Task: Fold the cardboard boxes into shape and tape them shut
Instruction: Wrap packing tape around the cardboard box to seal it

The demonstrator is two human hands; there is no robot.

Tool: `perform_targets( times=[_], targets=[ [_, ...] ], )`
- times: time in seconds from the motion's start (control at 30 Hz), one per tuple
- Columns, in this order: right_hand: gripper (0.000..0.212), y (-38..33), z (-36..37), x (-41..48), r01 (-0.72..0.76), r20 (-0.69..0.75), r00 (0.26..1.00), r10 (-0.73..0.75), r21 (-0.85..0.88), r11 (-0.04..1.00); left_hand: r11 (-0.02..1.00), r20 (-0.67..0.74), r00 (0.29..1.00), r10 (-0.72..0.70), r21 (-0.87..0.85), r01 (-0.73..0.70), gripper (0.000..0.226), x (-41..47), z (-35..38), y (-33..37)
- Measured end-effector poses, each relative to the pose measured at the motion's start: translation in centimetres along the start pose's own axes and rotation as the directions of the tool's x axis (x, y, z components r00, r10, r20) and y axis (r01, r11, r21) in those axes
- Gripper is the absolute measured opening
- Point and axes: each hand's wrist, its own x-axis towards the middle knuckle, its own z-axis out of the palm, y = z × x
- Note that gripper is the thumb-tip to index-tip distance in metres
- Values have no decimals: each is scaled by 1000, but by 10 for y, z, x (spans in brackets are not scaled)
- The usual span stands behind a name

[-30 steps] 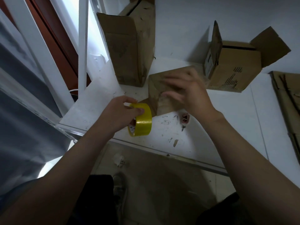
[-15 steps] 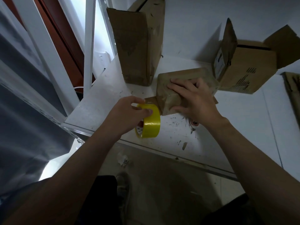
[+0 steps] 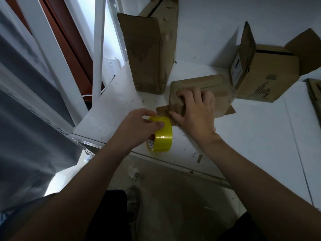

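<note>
curling from flat, the right hand [image 3: 196, 117] now clutches the box [image 3: 213, 84] end, thumb out; the left hand [image 3: 137, 127] grasps the tape roll [image 3: 162, 138] beside it.

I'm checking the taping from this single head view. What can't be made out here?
Head view only:
Small box seam: covered by the right hand, so taped or not is unclear.
Tape roll, free end: hidden behind the left hand.
Flat cardboard, far right: cut off by the frame edge.
Label on the open box: too small to read.
</note>
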Motion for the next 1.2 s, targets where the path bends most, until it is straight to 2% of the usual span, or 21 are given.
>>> perform_targets(
  times=[0.07,0.13,0.2,0.3,0.33,0.4,0.47,0.57,0.63,0.7,0.77,0.87,1.0,1.1,1.2],
  targets=[
    [75,7,-2,-2,36,65,997,-35,-11,999,1000,1,1000,2,-5,-2,32,-1,-1,0],
    [78,11,-8,-3,66,92,994,-66,8,998,1000,-2,1000,8,7,-8,32,-3,-2,0],
    [71,12,-17,1,82,89,992,-89,78,994,1000,3,1000,16,15,-16,33,-4,-3,2],
    [44,19,-34,8,53,62,995,-72,264,963,999,10,999,32,2,-32,34,-4,0,10],
    [37,24,-40,10,36,44,998,-50,271,962,999,7,999,40,-10,-40,34,-5,2,13],
    [29,41,-51,13,-31,-16,999,35,183,983,998,-8,998,55,-34,-56,34,-7,7,21],
    [34,59,-61,14,-158,-26,986,162,125,980,997,-20,997,72,-39,-72,36,-11,12,26],
    [56,84,-75,12,-293,159,947,279,67,954,997,-7,997,77,-6,-77,44,-13,21,34],
    [55,95,-78,7,-304,268,922,278,58,951,998,8,998,68,7,-68,45,-14,29,36],
    [53,99,-79,2,-310,316,913,258,126,942,997,22,998,67,26,-67,45,-13,36,37],
    [51,98,-83,-2,-326,288,919,268,178,928,996,27,997,70,46,-71,46,-11,41,37],
    [47,98,-91,-7,-332,244,925,292,140,933,994,-28,997,77,76,-75,43,-4,45,39],
    [40,92,-101,-13,-207,172,965,200,26,978,989,-134,986,96,126,-79,40,7,52,41],
    [33,92,-107,-12,-179,172,973,152,151,972,986,-173,981,92,154,-65,42,13,56,43],
    [25,102,-109,-6,-262,215,956,200,316,912,985,-184,978,97,158,-68,38,15,58,44]
  ],
)
